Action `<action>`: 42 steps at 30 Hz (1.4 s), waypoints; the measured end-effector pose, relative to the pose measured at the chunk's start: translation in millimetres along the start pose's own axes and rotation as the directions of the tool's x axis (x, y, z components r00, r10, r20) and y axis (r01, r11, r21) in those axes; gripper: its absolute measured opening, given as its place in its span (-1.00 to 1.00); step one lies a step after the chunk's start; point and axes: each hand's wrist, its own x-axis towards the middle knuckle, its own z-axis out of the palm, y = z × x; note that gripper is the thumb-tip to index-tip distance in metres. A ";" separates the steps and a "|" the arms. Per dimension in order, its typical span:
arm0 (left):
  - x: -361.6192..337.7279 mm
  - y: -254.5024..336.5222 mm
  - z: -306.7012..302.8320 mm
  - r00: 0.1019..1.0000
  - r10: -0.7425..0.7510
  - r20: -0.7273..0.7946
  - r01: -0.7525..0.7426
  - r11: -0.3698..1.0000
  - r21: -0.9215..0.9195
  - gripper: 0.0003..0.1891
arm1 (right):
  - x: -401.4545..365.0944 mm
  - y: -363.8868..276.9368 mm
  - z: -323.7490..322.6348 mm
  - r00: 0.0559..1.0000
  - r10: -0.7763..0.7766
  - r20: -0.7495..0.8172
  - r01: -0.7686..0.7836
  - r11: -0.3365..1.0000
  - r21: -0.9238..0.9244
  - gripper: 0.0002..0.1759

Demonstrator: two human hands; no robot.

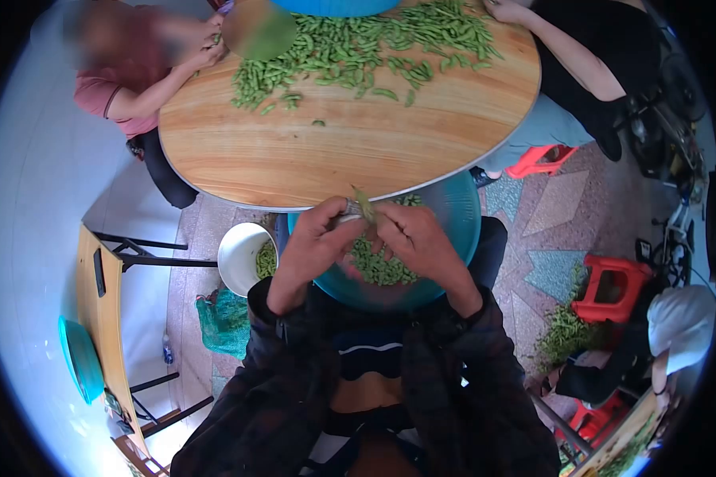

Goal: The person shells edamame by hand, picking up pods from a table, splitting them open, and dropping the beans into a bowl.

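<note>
My left hand (323,244) and my right hand (415,240) meet at the near edge of the wooden table, fingers closed on one green soybean pod (362,203). The pod's tip points up between the thumbs and forefingers. A pale band wraps a finger of my left hand. Below both hands a teal basin (460,242) sits at my lap, with many shelled green beans (386,265) inside. Part of the basin is hidden by my hands and forearms.
The oval wooden table (326,159) carries a broad heap of pods (342,52). People sit at its far left and far right. A white bucket (235,258) with green bits stands left, by a green mesh bag (221,322). Red stools (612,288) stand right.
</note>
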 end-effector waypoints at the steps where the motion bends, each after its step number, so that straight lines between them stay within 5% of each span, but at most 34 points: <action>1: 1.1 -0.4 0.0 1.000 -0.004 0.010 0.004 1.000 -0.002 -0.91 | -0.2 -2.9 -2.2 0.998 0.065 0.023 -0.067 0.987 0.148 -0.73; 5: 3.4 3.2 2.9 1.000 0.004 0.025 -0.002 0.995 -0.100 -0.93 | -0.8 6.7 -3.6 0.989 0.128 0.069 -0.145 0.904 0.401 -0.68; 9: 6.2 3.4 4.4 0.998 -0.026 -0.055 0.023 0.998 -0.061 -0.90 | -2.9 3.6 -1.9 0.994 0.103 0.045 -0.113 0.892 0.437 -0.68; 12: 7.5 3.2 6.8 0.996 -0.013 -0.093 0.005 0.996 -0.088 -0.87 | -6.1 -11.2 -1.6 0.983 0.184 -0.025 -0.170 0.948 0.270 -0.66; 14: 8.5 3.0 6.8 0.995 -0.023 -0.095 0.012 0.993 -0.114 -0.87 | -8.2 -4.6 3.4 0.976 -0.083 -0.203 0.082 0.997 -0.017 -0.66; 20: 7.2 6.8 13.9 0.990 -0.064 -0.125 0.040 0.981 -0.190 -0.89 | -4.7 5.7 14.8 0.911 -0.302 -0.282 0.250 0.946 -0.206 -0.77; 27: 5.9 2.0 9.5 0.993 -0.081 -0.085 0.061 0.975 -0.215 -0.91 | -7.6 9.7 19.2 0.948 -0.208 -0.242 0.193 0.978 -0.085 -0.79; 29: 4.8 0.3 9.8 0.995 -0.059 -0.080 0.042 0.978 -0.204 -0.92 | -9.9 3.7 17.5 0.989 0.080 -0.128 -0.048 0.970 0.237 -0.78; 36: 0.4 -2.7 21.6 0.991 0.004 -0.135 -0.021 0.992 -0.127 -0.94 | -10.7 14.4 28.3 0.983 -0.018 -0.182 0.044 0.989 0.142 -0.78; 42: -4.7 -6.2 17.1 0.994 -0.035 -0.105 0.028 0.997 -0.071 -0.94 | -12.3 18.3 20.3 0.992 -0.107 -0.062 0.105 0.994 -0.026 -0.79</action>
